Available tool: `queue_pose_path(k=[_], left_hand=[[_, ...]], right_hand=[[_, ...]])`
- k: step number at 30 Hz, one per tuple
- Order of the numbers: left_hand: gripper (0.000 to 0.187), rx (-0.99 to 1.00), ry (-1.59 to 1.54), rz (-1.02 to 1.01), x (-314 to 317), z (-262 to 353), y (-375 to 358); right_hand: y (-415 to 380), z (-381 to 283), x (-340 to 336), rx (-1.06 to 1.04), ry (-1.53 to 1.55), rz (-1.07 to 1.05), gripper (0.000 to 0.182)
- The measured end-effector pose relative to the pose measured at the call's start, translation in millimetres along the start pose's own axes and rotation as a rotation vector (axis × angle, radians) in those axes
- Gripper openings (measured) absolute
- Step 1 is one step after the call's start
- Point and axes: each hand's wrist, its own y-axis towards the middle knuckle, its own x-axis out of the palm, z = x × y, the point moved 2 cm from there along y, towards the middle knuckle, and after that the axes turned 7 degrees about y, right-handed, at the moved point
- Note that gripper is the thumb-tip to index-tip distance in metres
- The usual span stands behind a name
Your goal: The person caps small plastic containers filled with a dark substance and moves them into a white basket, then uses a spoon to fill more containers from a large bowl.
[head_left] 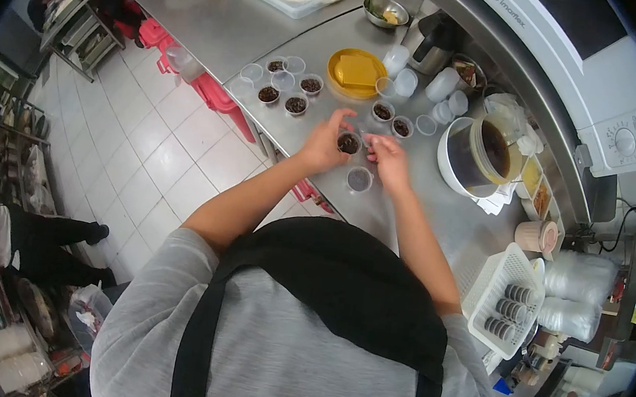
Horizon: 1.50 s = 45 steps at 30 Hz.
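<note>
**Cup held in both hands over steel counter**

Cup (349, 143), small and filled with something dark, is gripped between the left hand (324, 143) and the right hand (388, 162), fingers of both closed on its rim, just above the counter (410, 208). A lidded cup (359, 179) is set just below it. More filled cups (295, 105) are grouped nearby, beside a yellow bowl (356, 73). A white pot (477, 155) of dark liquid stands near the right hand.
</note>
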Motion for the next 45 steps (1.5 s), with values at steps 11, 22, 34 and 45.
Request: queue_pose_path(k=[11, 22, 34, 45], left_hand=[[0.066, -0.157, -0.108, -0.16, 4.9, -37.9, 29.4], [0.062, -0.398, 0.359, -0.598, 3.0, -15.9, 85.2], [0.078, -0.165, -0.176, -0.265, -25.8, -10.4, 26.6], [0.083, -0.033, -0.158, -0.522, 5.8, 3.8, -28.5]], right_hand=[[-1.4, -20.8, 21.9, -0.39, -0.693, -0.016, 0.014], [50.3, -34.4, 26.4, 0.48, -0.498, -0.152, 0.017], [6.9, -37.1, -0.4, 0.196, -0.238, -0.022, 0.01], [-71.5, -41.4, 11.0, -0.053, -0.773, 0.081, 0.05]])
